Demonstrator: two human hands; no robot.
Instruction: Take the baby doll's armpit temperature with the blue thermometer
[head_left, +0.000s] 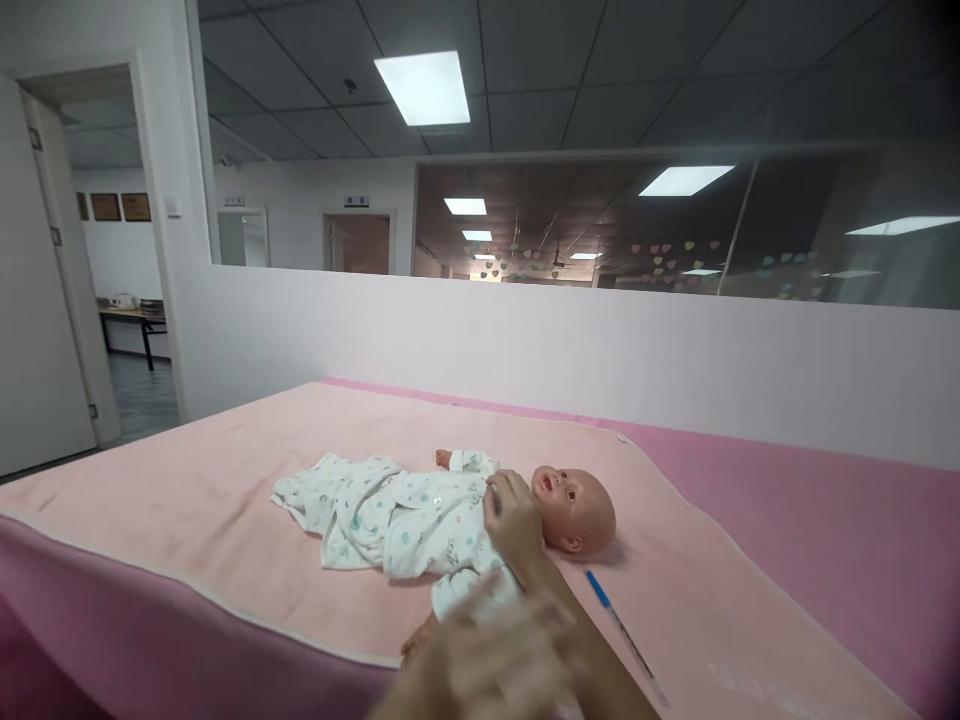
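A baby doll (577, 510) lies on its back, its bald head to the right and its legs to the left. It wears a white baby outfit (442, 515) with small green and grey prints. My right hand (516, 515) rests at the outfit's neckline, just below the doll's chin, its fingers curled in on the fabric. In the foreground my left hand (502, 655) is smeared by motion, passing in front of the doll's near arm and sleeve. Its fingers cannot be made out clearly.
A pen with a blue cap (619, 625) lies right of my right forearm. Under the doll spreads a peach-coloured pad (247, 500) on a pink surface (810, 500). Behind stands a white half wall (600, 350) with glass above; a doorway (124, 270) opens at the left.
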